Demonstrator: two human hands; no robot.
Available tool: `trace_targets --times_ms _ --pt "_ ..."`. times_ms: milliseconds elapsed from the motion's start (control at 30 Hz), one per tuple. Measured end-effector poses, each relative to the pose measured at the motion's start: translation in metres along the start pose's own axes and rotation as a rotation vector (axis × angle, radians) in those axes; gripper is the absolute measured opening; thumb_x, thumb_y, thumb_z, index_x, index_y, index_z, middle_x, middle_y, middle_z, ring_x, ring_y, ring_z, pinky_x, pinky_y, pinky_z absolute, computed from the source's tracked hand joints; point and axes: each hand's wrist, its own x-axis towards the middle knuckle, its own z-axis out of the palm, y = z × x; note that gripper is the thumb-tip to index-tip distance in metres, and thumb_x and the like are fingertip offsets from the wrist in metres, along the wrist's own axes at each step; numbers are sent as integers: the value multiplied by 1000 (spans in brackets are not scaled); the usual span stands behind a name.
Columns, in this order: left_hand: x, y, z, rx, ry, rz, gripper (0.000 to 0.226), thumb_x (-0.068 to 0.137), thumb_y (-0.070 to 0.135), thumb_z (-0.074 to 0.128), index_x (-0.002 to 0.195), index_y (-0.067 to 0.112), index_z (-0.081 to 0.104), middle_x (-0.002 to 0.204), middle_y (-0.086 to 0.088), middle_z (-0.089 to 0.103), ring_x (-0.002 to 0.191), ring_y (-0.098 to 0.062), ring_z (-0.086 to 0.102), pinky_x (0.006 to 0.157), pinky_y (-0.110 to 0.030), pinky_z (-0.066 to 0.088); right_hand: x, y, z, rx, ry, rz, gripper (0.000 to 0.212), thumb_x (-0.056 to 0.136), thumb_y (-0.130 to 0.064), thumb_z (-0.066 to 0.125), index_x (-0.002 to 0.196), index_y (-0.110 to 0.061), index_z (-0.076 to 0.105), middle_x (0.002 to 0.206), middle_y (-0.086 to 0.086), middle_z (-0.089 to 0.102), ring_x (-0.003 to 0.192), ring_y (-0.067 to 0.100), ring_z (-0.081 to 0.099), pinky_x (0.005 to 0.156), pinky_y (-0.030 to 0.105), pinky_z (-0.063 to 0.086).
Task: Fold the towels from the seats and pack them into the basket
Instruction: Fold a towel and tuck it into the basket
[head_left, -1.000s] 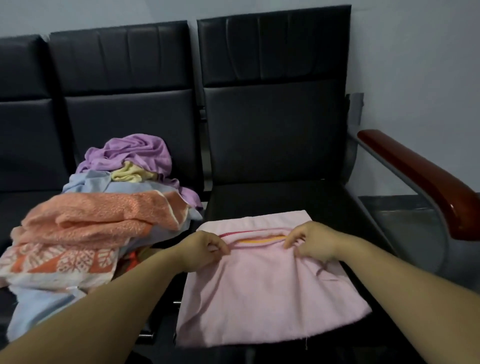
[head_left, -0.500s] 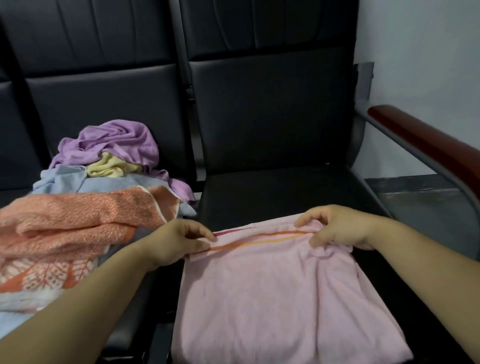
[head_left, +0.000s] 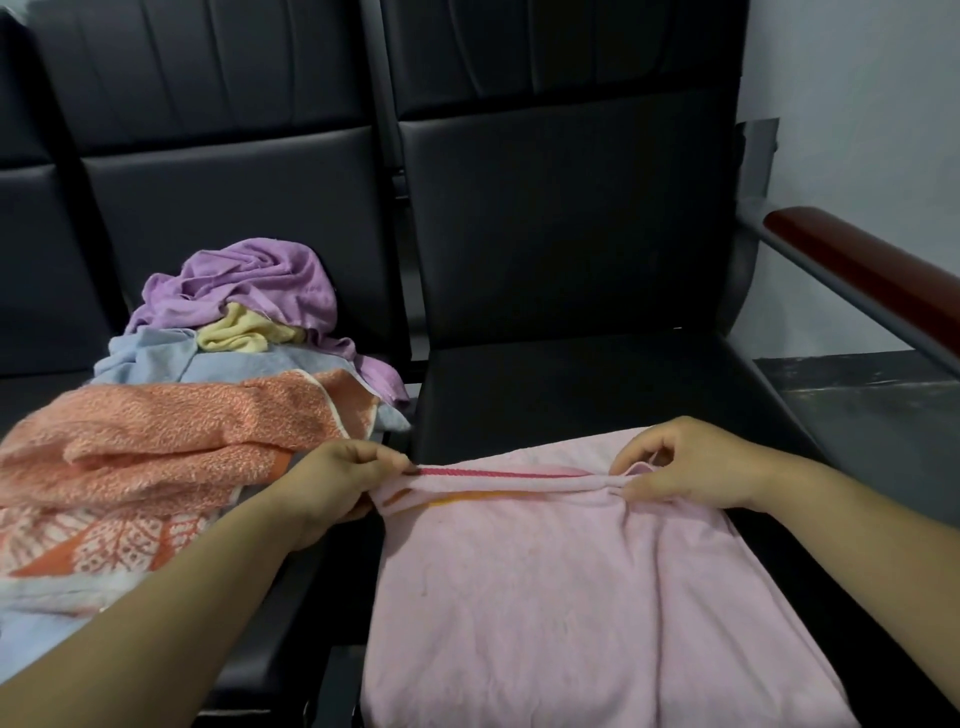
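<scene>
You can count one pink towel (head_left: 571, 597), one purple (head_left: 260, 280), one yellow (head_left: 236, 332), one blue (head_left: 150, 356), seemingly two orange (head_left: 156, 431) (head_left: 109, 545), three seats (head_left: 31, 249) (head_left: 234, 208) (head_left: 571, 234) and one armrest (head_left: 872, 270).

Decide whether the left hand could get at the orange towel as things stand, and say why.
Probably yes. The left hand pinches a corner of the pink towel right beside the orange towel, which lies uncovered with nothing between them. It would have to let go first.
</scene>
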Motion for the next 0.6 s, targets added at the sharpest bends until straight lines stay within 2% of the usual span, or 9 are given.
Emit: trace_targets --times_ms 133,267,333,433,467,567,600 --pt "5 -3 0 -75 65 -28 11 93 8 70 98 14 78 79 -5 71 64 -11 58 51 -19 43 -2 4 1 82 86 16 11 87 -30 82 87 -41 82 96 -22 75 95 2 70 88 23 54" --pt "2 -1 3 -44 70 -27 16 84 -8 74 93 4 77 73 -12 71 52 -10 62 44 -17 45 1 10 0 141 255 92 16 90 -20 77 86 -35 82 94 -16 76 92 5 70 80 25 55" --pt "0 2 9 -103 66 -42 5 86 -2 74 88 1 78 73 -14 71 53 -11 63 45 -17 46 5 15 -1 169 337 110 18 91 -16 75 89 -33 80 99 -13 74 94 8 69 79 26 54" --pt "4 3 13 -170 171 -92 25 92 29 73 83 8 80 73 -9 70 63 -15 62 54 -23 50 10 21 0 195 402 117 19 92 -13 72 95 -31 79 105 -11 72 98 10 68 82 30 54" --pt "6 3 13 -180 209 -95 26 93 32 71 85 9 80 75 -8 71 65 -16 62 56 -25 50 13 24 1 188 422 120 21 92 -12 71 97 -30 78 106 -10 72 98 10 67 83 30 54" --pt "7 0 16 -55 270 -46 5 89 15 76 85 13 79 81 -5 75 72 -18 68 55 -21 51 20 27 2 139 480 129 26 93 -5 66 104 -27 75 109 -9 70 99 12 66 80 29 52" --pt "6 -1 18 21 275 -26 5 87 11 78 85 16 78 82 -4 76 76 -19 70 56 -20 52 23 28 3 122 502 126 27 93 -5 65 105 -27 75 109 -8 69 100 14 65 79 29 50"
